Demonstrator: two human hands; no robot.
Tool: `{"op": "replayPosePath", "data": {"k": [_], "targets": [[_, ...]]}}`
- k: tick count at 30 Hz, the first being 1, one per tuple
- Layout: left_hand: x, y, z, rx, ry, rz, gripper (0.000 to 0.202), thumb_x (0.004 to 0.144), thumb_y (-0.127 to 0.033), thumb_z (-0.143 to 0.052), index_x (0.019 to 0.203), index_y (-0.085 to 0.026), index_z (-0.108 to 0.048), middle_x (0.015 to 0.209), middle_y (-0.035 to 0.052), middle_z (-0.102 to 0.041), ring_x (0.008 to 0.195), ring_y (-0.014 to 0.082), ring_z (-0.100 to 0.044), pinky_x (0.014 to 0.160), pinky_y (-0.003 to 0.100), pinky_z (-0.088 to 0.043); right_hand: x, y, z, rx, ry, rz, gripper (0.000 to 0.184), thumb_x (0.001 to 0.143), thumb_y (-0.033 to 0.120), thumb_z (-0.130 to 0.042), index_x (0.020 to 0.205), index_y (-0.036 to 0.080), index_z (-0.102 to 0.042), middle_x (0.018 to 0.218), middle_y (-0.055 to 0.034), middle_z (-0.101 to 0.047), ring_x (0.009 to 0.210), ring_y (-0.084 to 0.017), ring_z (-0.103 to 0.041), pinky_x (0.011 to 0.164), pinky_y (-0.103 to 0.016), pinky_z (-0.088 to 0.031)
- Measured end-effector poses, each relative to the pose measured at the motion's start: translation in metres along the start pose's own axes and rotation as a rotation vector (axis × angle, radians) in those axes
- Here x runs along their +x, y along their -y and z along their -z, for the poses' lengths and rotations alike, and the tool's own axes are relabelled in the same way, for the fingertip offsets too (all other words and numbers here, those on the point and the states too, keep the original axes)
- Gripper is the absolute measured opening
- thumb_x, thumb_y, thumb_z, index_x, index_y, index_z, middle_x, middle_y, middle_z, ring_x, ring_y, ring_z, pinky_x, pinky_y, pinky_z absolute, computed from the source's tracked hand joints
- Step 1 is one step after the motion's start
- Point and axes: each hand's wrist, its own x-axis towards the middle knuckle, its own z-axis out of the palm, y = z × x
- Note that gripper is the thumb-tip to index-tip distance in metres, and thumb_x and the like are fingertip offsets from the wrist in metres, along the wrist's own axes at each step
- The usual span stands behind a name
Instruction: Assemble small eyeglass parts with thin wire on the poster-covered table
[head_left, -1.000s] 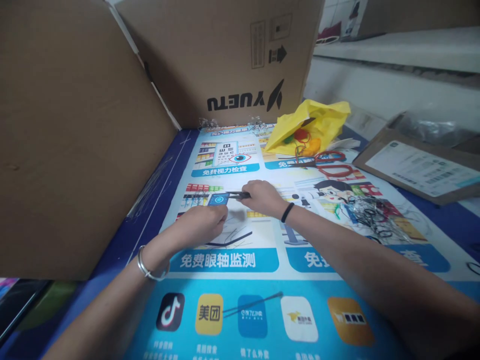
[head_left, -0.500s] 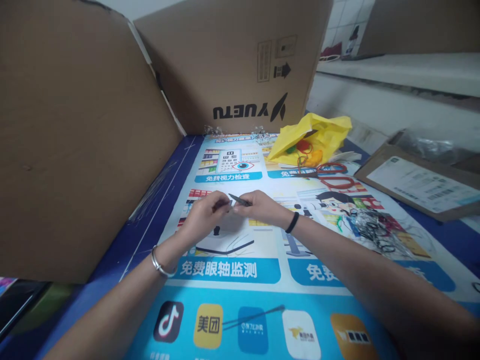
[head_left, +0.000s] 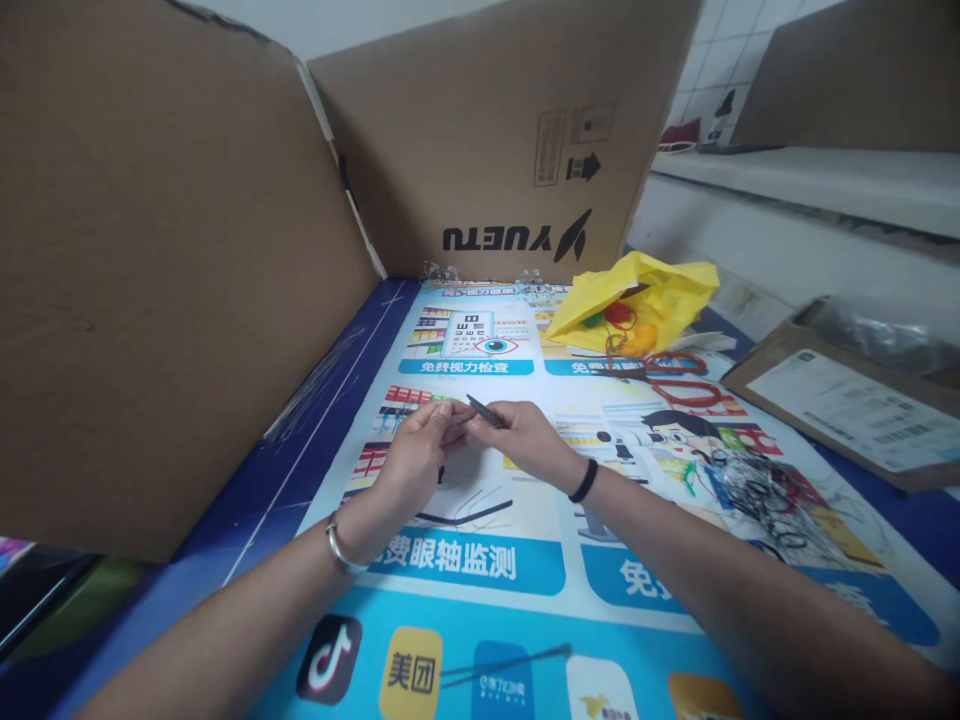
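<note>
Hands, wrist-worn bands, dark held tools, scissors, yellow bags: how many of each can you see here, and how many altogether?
Hands: 2 (left hand, right hand)
Wrist-worn bands: 2 (silver bangle, black band)
Dark tool: 1
Scissors: 1
Yellow bag: 1
Total: 7

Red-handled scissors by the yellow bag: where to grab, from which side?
Take the scissors by the nearer handle loop, probably from the near right. The loops lie to the right and the blades point left, so that keeps fingers off the edges; the yellow bag crowds the far side. The right hand should free itself of the dark tool first.
</note>
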Motion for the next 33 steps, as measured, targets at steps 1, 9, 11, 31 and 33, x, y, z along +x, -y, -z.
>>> {"op": "replayPosePath", "data": {"k": [1,9,11,31,33], "targets": [[0.002,0.000,0.002,-0.007,-0.022,0.014,0.021,0.080,-0.034,-0.060,0.086,-0.015,-0.060,0.086,0.0071,-0.070,0.081,0.0175,-0.066,0.080,0.034,-0.052,0.001,-0.003,0.003,-0.143,-0.048,0.040,0.024,0.082,0.035,-0.051,0.079,0.015,-0.064,0.070,-0.0017,-0.061,0.067,-0.014,-0.052,0.061,-0.025,-0.037],[0.008,0.001,0.008,0.020,-0.079,0.133,0.015,0.084,-0.028,-0.053,0.086,-0.014,-0.056,0.078,0.0088,-0.070,0.070,0.0182,-0.068,0.065,0.032,-0.055,0.003,-0.022,0.027,-1.027,-0.172,0.442,0.027,0.087,0.025,-0.043,0.073,0.017,-0.064,0.073,-0.0069,-0.059,0.076,-0.019,-0.043,0.070,-0.033,-0.023],[0.007,0.000,0.006,0.035,-0.079,0.150,0.015,0.086,-0.027,-0.051,0.083,-0.013,-0.056,0.072,0.0078,-0.069,0.063,0.0168,-0.067,0.059,0.030,-0.055,0.002,-0.021,0.026,-1.068,-0.177,0.495,0.028,0.089,0.024,-0.041,0.073,0.018,-0.063,0.071,-0.0064,-0.057,0.075,-0.019,-0.041,0.069,-0.034,-0.021],[0.005,0.002,0.008,0.029,0.016,0.174,0.016,0.083,-0.026,-0.057,0.080,-0.011,-0.059,0.071,0.0061,-0.066,0.057,0.0147,-0.064,0.057,0.030,-0.056,0.001,-0.022,0.019,-1.117,-0.272,0.677,0.024,0.086,0.017,-0.047,0.065,0.018,-0.058,0.063,-0.0045,-0.050,0.069,-0.017,-0.034,0.064,-0.033,-0.018],[0.006,0.002,0.009,0.020,0.031,0.172,0.016,0.083,-0.026,-0.056,0.080,-0.011,-0.060,0.072,0.0062,-0.066,0.058,0.0151,-0.065,0.058,0.030,-0.056,0.002,-0.023,0.018,-1.115,-0.306,0.712,0.023,0.086,0.017,-0.049,0.064,0.017,-0.056,0.062,-0.0041,-0.049,0.068,-0.017,-0.033,0.064,-0.033,-0.017]]}}
